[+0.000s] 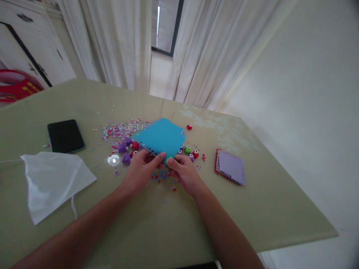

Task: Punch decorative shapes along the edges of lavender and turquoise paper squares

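A blue sheet of paper (162, 135) with small shapes cut along its edges is tilted up over the table. My left hand (144, 164) pinches its near edge between thumb and fingers. My right hand (184, 172) is closed around a small green craft punch (169, 160) at the sheet's near corner, most of it hidden by my fingers. Close by lie several more small punches, among them a purple punch (126, 158), a green punch (187, 149) and a red punch (195, 154). Coloured paper confetti (126, 129) is heaped behind and left of the sheet.
A stack of coloured paper (231, 167), lilac on top, lies to the right. On the left are a dark phone or tablet (66, 136) and a white cloth-like piece (56, 183) with a cord. One red punch (189, 127) sits apart behind the sheet. Curtains hang beyond the table (269, 201).
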`<state>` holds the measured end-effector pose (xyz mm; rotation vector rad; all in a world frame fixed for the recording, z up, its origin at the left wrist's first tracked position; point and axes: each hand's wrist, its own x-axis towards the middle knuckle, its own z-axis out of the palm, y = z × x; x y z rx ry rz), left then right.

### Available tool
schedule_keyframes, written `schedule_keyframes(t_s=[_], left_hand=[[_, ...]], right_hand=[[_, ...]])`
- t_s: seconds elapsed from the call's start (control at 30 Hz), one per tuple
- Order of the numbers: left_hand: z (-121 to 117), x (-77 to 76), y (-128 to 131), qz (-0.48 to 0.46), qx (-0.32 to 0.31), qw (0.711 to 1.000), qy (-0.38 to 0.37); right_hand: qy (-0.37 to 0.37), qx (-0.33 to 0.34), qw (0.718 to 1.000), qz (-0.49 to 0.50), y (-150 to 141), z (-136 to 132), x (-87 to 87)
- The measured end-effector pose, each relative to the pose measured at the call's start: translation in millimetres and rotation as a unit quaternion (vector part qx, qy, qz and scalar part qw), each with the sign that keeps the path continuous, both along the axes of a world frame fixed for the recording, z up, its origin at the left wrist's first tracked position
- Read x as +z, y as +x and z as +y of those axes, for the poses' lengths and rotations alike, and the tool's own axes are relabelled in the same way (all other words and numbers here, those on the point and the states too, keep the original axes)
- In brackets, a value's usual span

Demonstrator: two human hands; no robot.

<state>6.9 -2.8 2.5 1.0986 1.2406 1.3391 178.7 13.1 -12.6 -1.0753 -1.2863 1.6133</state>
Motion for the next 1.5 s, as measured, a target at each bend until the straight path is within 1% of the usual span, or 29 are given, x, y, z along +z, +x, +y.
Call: schedule_keyframes(t_s=[0.17,0.3,0.47,0.7,0.9,1.1,1.2,1.3,1.33,1.4,1.43,1.47,1.5], left_hand=[[2,0.1,-1,0.003,0.002,1.000,0.011],[1,0.3,-1,-0.007,-0.003,1.000,0.007],[0,1.4,-1,0.008,-0.003,1.000,0.007],[0,4.4,-2,0.007,-0.003,1.000,0.008],[0,1.3,-1,-0.006,-0.006,1.000,0.004],[1,1.7,-2,0.001,-0.003,1.000,0.009],[1,0.9,-2,0.007,0.002,1.000,0.016],[0,0.3,-5,0.029,0.019,0.999,0.025],[0,0.6,-6,0.035,0.026,0.999,0.029],[1,2.2,-8,0.041,0.034,0.998,0.039],[2,3.4,-9,0.042,0.037,0.998,0.042],[2,4.8,-9,0.041,0.042,0.997,0.044],[2,6.4,-10,0.038,0.047,0.997,0.046]], right_hand=[[-0.016,0.017,1.000,0.015,2,-1,2.3],[-0.010,0.007,1.000,0.007,2,-1,1.7],[0.001,0.007,1.000,-0.007,2,-1,1.9],[-0.019,-0.019,0.999,0.023,-1,-1,3.5],[0.010,-0.014,1.000,0.006,-1,0,-0.4],[0.037,-0.029,0.999,-0.004,-5,-2,2.9],[0.035,-0.024,0.999,-0.009,-4,-2,3.5],[0.019,0.004,1.000,0.002,1,0,5.9],[0.023,0.010,1.000,0.002,4,1,7.5],[0.063,0.005,0.998,-0.031,10,4,11.2],[0.096,-0.005,0.993,-0.071,12,5,12.4],[0.138,-0.015,0.982,-0.127,14,6,12.9],[0.186,-0.025,0.963,-0.193,15,6,12.3]])
